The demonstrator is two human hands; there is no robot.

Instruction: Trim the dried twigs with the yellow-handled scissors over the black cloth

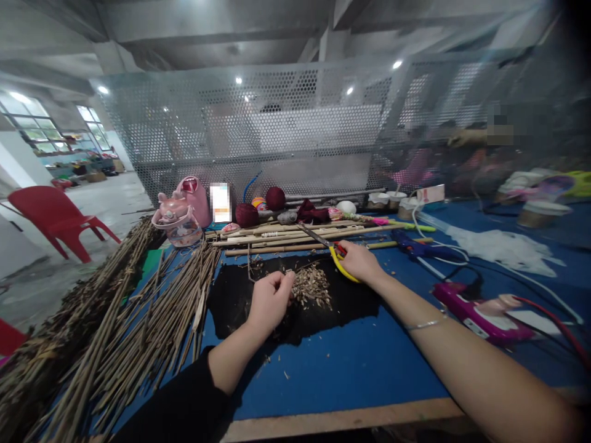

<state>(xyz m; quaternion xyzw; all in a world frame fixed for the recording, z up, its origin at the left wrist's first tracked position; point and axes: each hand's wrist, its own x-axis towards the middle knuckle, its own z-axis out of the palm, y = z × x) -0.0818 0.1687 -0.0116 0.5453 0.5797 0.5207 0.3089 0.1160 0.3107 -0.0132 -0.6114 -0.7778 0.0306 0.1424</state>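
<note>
My right hand [362, 263] grips a pair of scissors [340, 263] with yellow and red handles, the blades pointing up and left over the bamboo sticks. My left hand [270, 301] is closed in a pinch, thumb against the forefinger; whatever sits between the fingertips is too small to make out. Just right of those fingertips lies a pile of small dry brown pieces [314, 286] on a black cloth [353, 298]. A thin bent twig [250, 264] shows on the cloth behind my left hand.
Many dry stalks [157, 314] spread over the left of the blue table [341, 375]. Bamboo sticks [295, 237], yarn balls [276, 198], a phone [220, 202] and a pink bucket [180, 229] line the back. At right are a glue gun [418, 246], cables and a purple power strip [480, 314].
</note>
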